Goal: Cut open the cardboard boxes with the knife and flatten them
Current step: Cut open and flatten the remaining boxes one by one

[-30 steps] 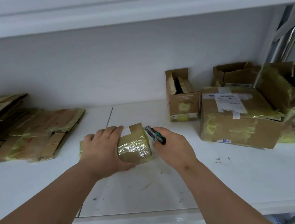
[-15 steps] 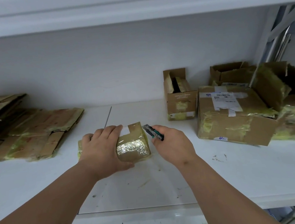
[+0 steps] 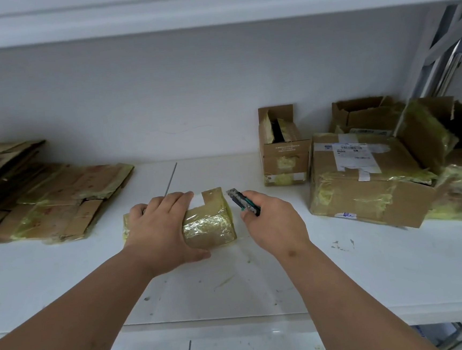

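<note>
- Two bare hands work over a small cardboard box [image 3: 208,221] wrapped in yellowish tape, which lies on its side on the white shelf [image 3: 372,268] near the middle of the view.
- The left hand [image 3: 159,231] lies over the box's top and left part, fingers laid across it and thumb against the near face, pinning it to the shelf.
- The right hand [image 3: 275,221] is curled round a green-handled knife [image 3: 243,201], just right of the box; the blade end points up and left toward the box's upper right corner, and I cannot tell whether it touches.
- At the left sits a pile of flattened cardboard [image 3: 59,201].
- At the back, right of centre, stands a small opened box [image 3: 284,153] with its flaps up.
- Right of that sits a larger taped box [image 3: 365,185] bearing a white label, with more torn-open boxes [image 3: 445,142] behind and beside it.
</note>
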`<state>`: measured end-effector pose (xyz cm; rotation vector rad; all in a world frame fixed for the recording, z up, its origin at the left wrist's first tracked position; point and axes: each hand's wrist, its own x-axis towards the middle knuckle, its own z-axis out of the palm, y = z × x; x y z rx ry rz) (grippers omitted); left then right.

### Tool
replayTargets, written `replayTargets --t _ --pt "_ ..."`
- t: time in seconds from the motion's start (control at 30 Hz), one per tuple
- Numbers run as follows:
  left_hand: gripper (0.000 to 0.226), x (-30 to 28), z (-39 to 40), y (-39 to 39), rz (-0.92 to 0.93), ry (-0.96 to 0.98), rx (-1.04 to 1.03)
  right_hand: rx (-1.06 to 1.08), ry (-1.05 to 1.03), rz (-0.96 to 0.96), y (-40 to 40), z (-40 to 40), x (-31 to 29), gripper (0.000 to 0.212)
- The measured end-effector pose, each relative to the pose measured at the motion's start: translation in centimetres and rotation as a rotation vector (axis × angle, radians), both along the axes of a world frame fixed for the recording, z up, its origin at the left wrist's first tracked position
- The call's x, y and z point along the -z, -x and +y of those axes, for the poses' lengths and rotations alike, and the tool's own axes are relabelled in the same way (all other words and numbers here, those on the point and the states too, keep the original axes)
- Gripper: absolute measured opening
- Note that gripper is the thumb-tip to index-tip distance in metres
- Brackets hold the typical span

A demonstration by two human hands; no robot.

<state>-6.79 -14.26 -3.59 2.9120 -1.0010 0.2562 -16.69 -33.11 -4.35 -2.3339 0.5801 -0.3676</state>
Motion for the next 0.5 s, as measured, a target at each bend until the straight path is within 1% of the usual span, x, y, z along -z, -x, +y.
replayTargets --t 0.13,0.23,0.4,0.5 --pt "0.120 -0.1 -0.1 0.0 0.008 -0.007 -0.011 -0.042 0.022 0.028 -0.3 0.1 -0.3 0.032" --pt "0.123 -0.1 0.0 -0.1 0.011 0.001 -0.004 -0.059 0.026 0.026 -0.5 -0.1 -0.4 0.032" --pt "0.127 0.1 0.0 -0.4 0.010 -0.009 -0.001 -0.049 -0.047 0.028 -0.8 -0.2 -0.5 0.033" --pt "0.127 0.3 0.1 -0.5 -0.001 0.011 -0.008 -0.049 -0.009 0.053 -1.2 0.1 -0.6 0.029"
